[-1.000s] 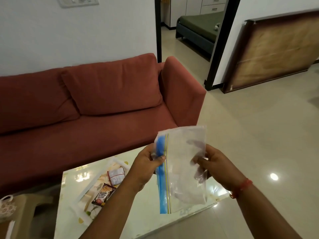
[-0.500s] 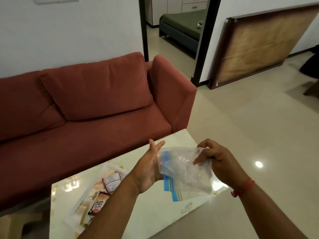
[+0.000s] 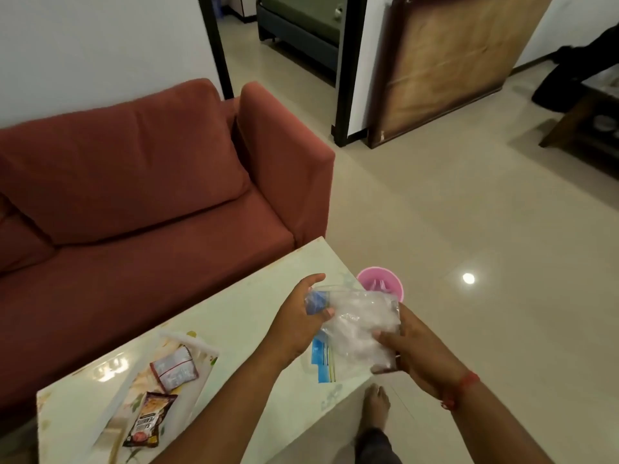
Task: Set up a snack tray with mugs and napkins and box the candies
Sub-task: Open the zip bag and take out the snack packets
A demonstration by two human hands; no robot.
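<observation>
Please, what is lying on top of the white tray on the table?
On the white tray lie a small clear zip pouch with a red strip and a dark salted-peanuts packet. The tray's floral bottom shows around them; what is beneath the packets is covered.

A low table (image 3: 234, 316) with a pale, glossy, faintly patterned top is seen beside a red sofa. A white tray (image 3: 187, 339) with a floral inside is laid on its left part. In the tray, a small clear pouch with a red strip (image 3: 174, 366) and a dark peanut packet (image 3: 149, 420) are placed, just beside each other. A pink tub (image 3: 382, 283) is set on the cream tiled floor (image 3: 469, 212) past the table's right corner.
</observation>
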